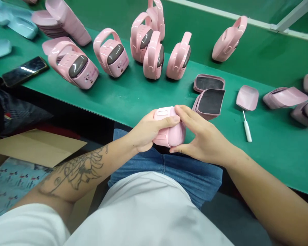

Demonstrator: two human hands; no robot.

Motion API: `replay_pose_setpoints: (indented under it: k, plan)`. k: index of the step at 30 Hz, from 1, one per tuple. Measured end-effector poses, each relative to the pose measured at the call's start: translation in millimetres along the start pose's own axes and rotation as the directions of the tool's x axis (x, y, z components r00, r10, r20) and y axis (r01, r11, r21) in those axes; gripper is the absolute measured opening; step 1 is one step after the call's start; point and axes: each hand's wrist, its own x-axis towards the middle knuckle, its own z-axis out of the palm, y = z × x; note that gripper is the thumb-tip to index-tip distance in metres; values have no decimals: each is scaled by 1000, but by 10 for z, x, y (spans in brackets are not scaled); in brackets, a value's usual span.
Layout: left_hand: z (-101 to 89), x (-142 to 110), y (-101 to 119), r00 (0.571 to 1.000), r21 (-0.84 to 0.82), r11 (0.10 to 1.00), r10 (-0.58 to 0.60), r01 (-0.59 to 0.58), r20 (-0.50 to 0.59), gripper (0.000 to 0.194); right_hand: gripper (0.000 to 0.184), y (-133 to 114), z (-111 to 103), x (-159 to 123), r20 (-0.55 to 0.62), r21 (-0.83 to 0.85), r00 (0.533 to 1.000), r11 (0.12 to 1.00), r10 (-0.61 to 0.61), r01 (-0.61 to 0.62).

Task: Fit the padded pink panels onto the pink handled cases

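Note:
Just off the front edge of the green table, above my lap, both hands hold a small pink plastic housing (178,133) with rounded corners and raised bars on its face. My left hand (150,131) grips its left side, the thumb lying across the front. At the opposite side, my right hand (200,136) presses with fingertips on the upper corner and thumb on the lower corner. The back of the housing is hidden. Close to my right hand are stacked pink shells (207,104) with dark panels.
Several pink handled units (111,56) with dark windows stand along the back of the green table (105,97). To the right lie a pink cover (247,98), a white-handled screwdriver (247,131) and more pink covers (284,97). A phone (25,71) and blue parts (22,25) lie left; below is a cardboard box (38,145).

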Motion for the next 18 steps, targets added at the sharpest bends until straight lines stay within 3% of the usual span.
replay_pose_setpoints:
  k: [12,18]
  plan:
    - [43,18,-74,991,-111,993,24,-39,-131,31,129,-25,22,87,5,13,1000,999,30,-30]
    - [-2,-22,-56,996,-95,995,-5,-3,-85,38,121,-5,-18,62,73,89,993,991,94,-101]
